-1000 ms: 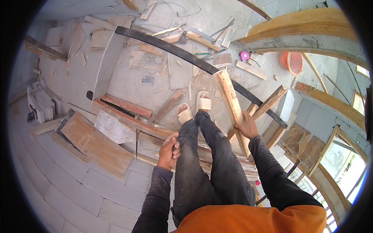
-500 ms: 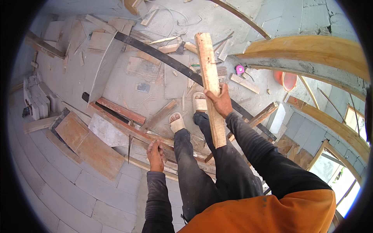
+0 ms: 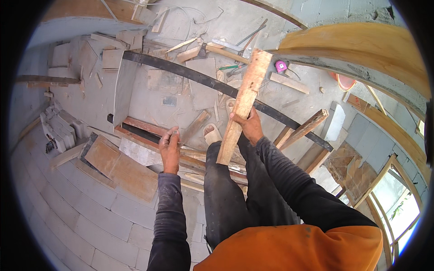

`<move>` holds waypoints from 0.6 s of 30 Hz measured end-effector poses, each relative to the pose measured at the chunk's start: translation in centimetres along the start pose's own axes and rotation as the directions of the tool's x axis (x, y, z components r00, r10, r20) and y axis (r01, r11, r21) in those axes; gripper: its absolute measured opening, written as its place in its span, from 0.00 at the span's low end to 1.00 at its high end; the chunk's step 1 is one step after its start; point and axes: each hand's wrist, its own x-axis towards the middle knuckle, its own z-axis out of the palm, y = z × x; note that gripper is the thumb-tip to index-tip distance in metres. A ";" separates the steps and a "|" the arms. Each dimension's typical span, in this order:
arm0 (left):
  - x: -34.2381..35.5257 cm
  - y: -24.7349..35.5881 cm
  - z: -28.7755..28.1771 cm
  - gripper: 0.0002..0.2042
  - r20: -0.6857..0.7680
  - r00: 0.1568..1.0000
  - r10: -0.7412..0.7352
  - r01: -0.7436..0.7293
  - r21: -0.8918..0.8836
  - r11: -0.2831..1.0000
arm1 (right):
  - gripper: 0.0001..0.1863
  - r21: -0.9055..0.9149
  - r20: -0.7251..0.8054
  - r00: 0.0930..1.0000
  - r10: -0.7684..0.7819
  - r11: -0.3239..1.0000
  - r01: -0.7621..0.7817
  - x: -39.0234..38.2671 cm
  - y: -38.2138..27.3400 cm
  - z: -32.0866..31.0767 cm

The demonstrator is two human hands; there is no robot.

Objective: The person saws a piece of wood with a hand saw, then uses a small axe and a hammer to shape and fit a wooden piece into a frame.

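Holding the board [image 3: 246, 97] slantwise in my right hand [image 3: 251, 128], above the floor [image 3: 149, 101]; in view it crosses the black bar [image 3: 199, 77]. Hands apart. Left hand [image 3: 169, 151]: fingers curled, raised; cannot tell whether anything is pinched.

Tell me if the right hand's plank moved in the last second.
Yes. Against the long black bar, the plank has shifted up the picture: its top end, then overlapping the bar, now reaches well past; its lower end swung left.

A pale block wall [image 3: 323, 11] borders the dusty floor [image 3: 312, 73], and daylight brightens a wood-framed window [image 3: 394, 192]
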 end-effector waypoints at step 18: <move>2.3 2.0 4.4 0.23 0.372 0.917 -0.141 0.331 -0.519 0.788 | 0.33 -0.355 -0.100 0.962 -0.255 0.912 0.205 4.9 -4.6 -14.1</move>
